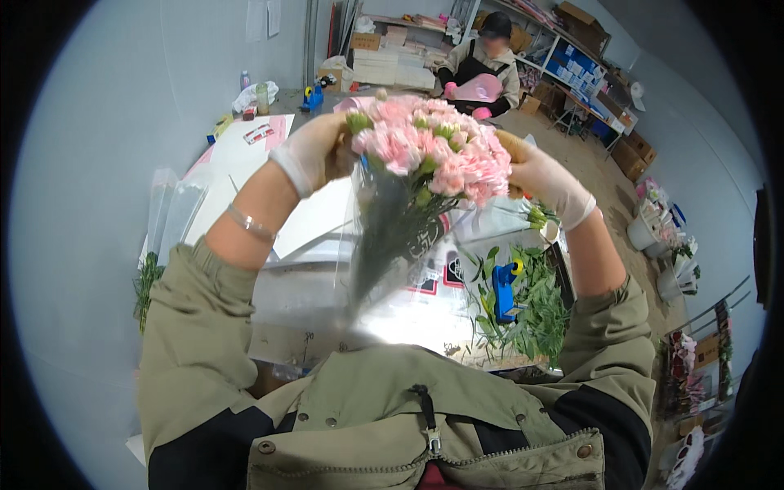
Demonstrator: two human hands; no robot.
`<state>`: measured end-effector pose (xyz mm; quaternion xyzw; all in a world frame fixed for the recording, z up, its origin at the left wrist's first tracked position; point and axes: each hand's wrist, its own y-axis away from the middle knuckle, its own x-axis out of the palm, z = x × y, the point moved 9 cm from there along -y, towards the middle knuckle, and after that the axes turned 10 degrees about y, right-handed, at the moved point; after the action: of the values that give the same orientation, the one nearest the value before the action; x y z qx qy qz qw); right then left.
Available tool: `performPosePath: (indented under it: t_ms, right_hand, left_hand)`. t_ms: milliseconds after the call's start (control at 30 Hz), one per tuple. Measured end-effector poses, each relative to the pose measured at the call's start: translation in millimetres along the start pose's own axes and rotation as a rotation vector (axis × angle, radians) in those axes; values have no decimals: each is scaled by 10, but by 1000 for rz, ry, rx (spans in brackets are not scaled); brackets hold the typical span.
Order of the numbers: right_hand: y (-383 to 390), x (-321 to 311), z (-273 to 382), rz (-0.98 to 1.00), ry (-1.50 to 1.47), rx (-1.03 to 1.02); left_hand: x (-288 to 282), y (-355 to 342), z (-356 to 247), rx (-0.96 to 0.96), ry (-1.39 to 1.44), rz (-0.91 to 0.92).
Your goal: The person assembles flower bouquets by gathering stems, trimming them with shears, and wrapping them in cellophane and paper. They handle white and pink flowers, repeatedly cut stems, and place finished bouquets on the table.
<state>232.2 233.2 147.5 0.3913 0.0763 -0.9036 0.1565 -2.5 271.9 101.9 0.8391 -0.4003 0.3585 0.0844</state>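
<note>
In the upper middle of the frame, 2 gloved hands hold up a bouquet [429, 151] of pink carnations with green buds. The left hand [314, 151] grasps the bouquet at its left edge, fingers curled against the flower heads. The right hand [543, 180] grips the right edge of the blooms, its fingers partly hidden behind them. A clear plastic sleeve [384, 245] wraps the dark green stems, which hang down toward the centre of the frame. A thin bracelet [249, 222] sits on the left wrist.

Below the bouquet lies a worktable [327, 310] with white sheets. Right of centre, cut green leaves [535, 306] are heaped on it, with a blue tape dispenser [504, 290] among them. At the top of the frame, a second person [482, 61] in a dark apron sits holding something pink. Buckets of flowers [661, 233] stand on the floor at the right edge.
</note>
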Motion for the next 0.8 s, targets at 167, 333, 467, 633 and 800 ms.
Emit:
performPosePath:
  t_ms: [167,333,467,633,800]
  right_hand:
    - [263,48,371,-88,-328,-175]
    - [136,-105,539,-222,-710,-234]
    - [28,-183,569,-290,-849,-337]
    - [52,-306,722,-293,-767,-483]
    - [-189,-344,526,-338,-837,-551]
  left_hand:
    - [125,302,-208,140,45,-120]
    - [377,328,-604,243,-90,-377]
    - [610,462,-651,259,-283,-336]
    - [447,418,-847,231,-188,-262]
    - [-162,641,-810,924,-347,-220]
